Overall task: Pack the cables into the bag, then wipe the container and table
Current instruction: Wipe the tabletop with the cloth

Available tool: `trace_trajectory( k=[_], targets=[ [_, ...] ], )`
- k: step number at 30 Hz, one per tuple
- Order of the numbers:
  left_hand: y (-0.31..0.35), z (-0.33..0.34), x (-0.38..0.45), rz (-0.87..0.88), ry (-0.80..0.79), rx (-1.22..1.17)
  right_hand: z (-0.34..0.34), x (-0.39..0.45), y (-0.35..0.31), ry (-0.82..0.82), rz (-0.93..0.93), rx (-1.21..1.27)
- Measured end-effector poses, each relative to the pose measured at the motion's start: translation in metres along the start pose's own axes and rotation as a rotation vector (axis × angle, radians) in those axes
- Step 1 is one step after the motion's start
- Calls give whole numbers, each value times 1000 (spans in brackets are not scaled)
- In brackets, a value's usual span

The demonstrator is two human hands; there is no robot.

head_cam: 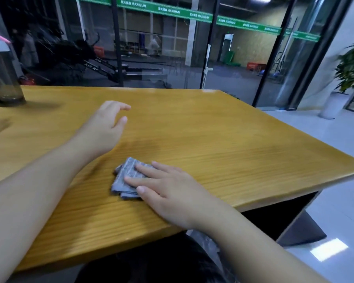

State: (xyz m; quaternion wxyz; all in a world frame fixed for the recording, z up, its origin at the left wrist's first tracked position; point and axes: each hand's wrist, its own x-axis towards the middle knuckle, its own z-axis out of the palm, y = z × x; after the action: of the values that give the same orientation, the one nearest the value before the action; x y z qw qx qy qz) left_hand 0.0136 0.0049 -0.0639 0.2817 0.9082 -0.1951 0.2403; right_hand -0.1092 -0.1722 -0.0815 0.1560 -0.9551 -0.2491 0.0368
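- Right hand [168, 193]: lies palm down with its fingers spread flat, pressing a folded grey cloth [125, 178] onto the wooden counter [223, 144]; it grips nothing.
- Cloth: sits near the counter's front edge, partly covered by the fingers.
- Left hand [104, 127]: is loosely open with its fingers curled and empty, just above or on the counter beyond the cloth; contact cannot be told.
- Dark tumbler [3, 78]: stands upright at the counter's far left corner, well apart from both hands.

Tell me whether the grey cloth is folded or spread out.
Folded: the cloth shows stacked layered edges in a compact pad under the right hand on the table.
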Motion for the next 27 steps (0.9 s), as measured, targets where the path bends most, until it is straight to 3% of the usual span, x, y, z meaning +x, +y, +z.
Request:
trace_trajectory(
  k=[6, 9, 18, 27],
  targets=[
    [2, 0, -2, 41, -97, 39, -20, -18, 63, 59, 250, -12],
    [4, 1, -7, 143, -171, 121, -29, -31, 95, 115, 348, 16],
    [42, 7, -1, 200, -383, 212, -39, -47, 137, 184, 491, 2],
    [68, 13, -14, 238, -423, 234, -58, -22, 168, 118, 658, -104]
  ],
)
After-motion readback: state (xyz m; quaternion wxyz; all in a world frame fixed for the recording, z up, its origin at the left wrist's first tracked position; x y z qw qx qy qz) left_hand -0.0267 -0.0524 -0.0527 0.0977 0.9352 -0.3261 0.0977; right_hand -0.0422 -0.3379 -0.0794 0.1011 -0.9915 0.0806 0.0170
